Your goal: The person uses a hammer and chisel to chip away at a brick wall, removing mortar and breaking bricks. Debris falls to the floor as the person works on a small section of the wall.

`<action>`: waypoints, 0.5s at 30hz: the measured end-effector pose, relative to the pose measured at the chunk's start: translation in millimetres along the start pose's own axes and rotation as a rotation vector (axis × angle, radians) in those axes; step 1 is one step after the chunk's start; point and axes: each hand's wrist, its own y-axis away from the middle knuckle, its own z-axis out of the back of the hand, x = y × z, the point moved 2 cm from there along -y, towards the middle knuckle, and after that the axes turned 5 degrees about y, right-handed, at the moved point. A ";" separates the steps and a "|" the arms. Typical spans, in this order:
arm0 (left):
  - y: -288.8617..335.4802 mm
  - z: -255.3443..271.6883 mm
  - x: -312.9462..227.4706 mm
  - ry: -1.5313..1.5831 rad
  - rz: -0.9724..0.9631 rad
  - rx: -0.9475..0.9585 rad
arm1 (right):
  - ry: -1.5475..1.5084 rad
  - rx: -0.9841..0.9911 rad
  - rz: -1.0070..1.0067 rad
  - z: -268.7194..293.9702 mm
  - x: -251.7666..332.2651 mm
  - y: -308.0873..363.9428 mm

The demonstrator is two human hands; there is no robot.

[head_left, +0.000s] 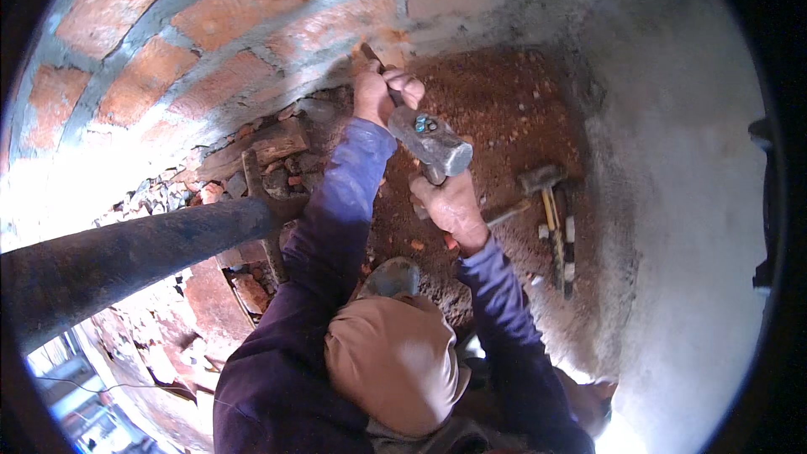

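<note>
My left hand (378, 94) is closed around a dark metal chisel (370, 54), whose far end meets the foot of the brick wall (328, 25). In my right hand (454, 206) is a sledgehammer (433, 141) with a heavy, worn grey head. The fingers wrap its short handle, which is mostly hidden behind the head and hand. The hammer head is close by the chisel's near end; I cannot tell whether they touch. Below my hands, a bent knee in beige cloth (395, 366) shows above a greyish shoe (395, 276).
A second hammer (546, 181) with a yellow handle lies on reddish soil (496, 101), beside a black-and-white striped stick (568, 244). A thick dark handle (143, 244) with a narrow metal head juts in from the left, above brick rubble (252, 292). A grey plastered wall (681, 185) rises at right.
</note>
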 end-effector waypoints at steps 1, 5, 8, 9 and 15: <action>0.7 0.9 -0.2 -0.119 -0.014 -0.041 | -0.085 0.037 -0.098 -7.8 -11.1 3.8; 1.0 1.7 -2.3 -0.006 -0.008 -0.092 | -0.198 -0.057 -0.003 18.6 1.9 30.3; 0.4 2.4 -3.2 0.004 0.021 -0.049 | -0.145 -0.099 0.246 63.9 44.9 41.5; -0.2 2.0 -3.6 0.018 0.047 -0.027 | -0.265 -0.158 0.434 67.8 55.8 41.5; -3.4 4.2 -8.7 -0.081 0.001 -0.022 | -0.139 -0.066 0.143 6.8 6.4 6.5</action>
